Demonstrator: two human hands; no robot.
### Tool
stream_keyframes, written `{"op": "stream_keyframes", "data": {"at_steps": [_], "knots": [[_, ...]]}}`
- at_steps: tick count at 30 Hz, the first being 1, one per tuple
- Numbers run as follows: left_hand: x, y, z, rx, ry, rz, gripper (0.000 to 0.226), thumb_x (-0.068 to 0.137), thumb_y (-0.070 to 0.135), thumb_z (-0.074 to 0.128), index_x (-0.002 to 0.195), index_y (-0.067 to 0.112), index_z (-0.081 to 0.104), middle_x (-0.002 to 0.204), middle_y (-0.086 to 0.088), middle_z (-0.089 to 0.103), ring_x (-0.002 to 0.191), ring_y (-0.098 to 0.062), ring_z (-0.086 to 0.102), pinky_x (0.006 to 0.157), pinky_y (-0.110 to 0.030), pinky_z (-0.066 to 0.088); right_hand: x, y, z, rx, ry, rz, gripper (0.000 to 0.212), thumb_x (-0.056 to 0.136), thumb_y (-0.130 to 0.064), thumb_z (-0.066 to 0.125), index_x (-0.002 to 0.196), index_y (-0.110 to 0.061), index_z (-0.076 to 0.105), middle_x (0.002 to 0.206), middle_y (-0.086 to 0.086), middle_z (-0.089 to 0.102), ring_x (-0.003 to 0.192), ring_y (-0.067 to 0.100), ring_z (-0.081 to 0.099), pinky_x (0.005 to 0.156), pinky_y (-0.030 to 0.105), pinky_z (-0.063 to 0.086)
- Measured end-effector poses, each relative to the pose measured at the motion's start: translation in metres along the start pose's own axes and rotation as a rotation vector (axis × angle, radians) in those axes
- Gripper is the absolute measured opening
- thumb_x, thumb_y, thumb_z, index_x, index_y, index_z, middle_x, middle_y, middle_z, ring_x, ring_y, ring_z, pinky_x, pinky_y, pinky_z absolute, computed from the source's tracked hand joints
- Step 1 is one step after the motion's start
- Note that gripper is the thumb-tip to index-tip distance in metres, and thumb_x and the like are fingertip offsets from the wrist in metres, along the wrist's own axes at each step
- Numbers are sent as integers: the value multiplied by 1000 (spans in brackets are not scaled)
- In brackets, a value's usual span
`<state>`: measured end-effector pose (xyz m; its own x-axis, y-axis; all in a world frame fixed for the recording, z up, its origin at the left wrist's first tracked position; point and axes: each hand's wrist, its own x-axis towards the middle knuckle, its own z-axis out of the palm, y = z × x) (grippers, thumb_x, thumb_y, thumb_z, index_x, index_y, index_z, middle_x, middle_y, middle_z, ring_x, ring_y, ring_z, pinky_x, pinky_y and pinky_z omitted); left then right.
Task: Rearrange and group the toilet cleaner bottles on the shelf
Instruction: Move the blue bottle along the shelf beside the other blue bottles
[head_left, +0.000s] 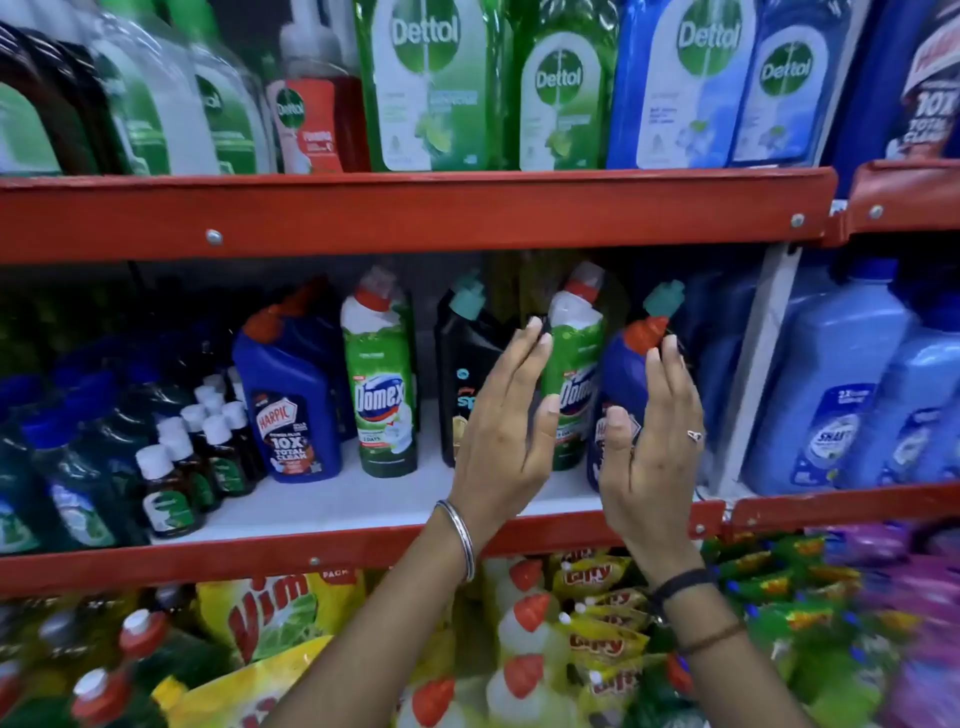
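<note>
On the middle shelf (332, 501) stand a blue Harpic bottle (296, 415), a green Domex bottle (382, 384) and a black bottle with a teal cap (465, 364). Further right, a second green Domex bottle (574, 358) leans a little. My left hand (506, 431) is against its left side, fingers straight and thumb touching its front. My right hand (652, 441) wraps a second blue Harpic bottle (623, 374) with a red cap, thumb on the front and fingers along its right side. Behind it another teal cap (665, 299) shows.
Small dark Dettol bottles (179, 467) crowd the shelf's left part. Large light-blue bottles (836, 405) fill the bay to the right, past a white upright (758, 374). Big Dettol bottles (431, 88) sit on the red shelf above. Vim pouches (270, 613) and red-capped bottles lie below.
</note>
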<state>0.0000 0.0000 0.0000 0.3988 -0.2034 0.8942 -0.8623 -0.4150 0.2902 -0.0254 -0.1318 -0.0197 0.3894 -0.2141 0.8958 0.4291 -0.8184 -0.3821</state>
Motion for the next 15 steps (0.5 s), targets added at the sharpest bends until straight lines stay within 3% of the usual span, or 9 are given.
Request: {"op": "stream_keyframes", "data": {"at_steps": [5,8,11,14,15], "knots": [[-9,4,40,-174,-120,-282,39,100,21,40,138,13,44,143,-2,44,133,-5,38,109,-10,27,-17,24,4,10,21,192,56,96,-35,32,145,-9,27,155,12,26,142,14,20,115,15,5],[-12,2,62,-276,-166,-481,38,101,24,36,138,18,40,135,10,46,121,3,42,96,4,24,-28,41,8,20,23,291,57,95,-35,35,145,-8,25,151,16,30,139,19,23,110,7,5],[-15,-5,80,-391,-227,-673,35,101,13,36,134,19,45,120,12,52,104,5,50,94,-6,40,-39,55,12,62,-36,392,57,93,-27,44,144,-9,23,145,17,31,134,24,28,108,14,15],[-13,-11,89,-410,-350,-775,39,99,6,37,135,18,43,119,6,53,109,-7,50,83,-5,41,-43,64,11,82,-130,462,60,91,-18,53,143,-12,24,141,13,34,130,26,35,102,25,29],[-12,-14,91,-412,-382,-793,41,98,6,38,137,20,40,121,5,53,113,-10,50,87,-10,41,-43,68,10,68,-162,470,62,90,-17,55,143,-12,25,141,13,37,129,27,38,99,25,30]]}}
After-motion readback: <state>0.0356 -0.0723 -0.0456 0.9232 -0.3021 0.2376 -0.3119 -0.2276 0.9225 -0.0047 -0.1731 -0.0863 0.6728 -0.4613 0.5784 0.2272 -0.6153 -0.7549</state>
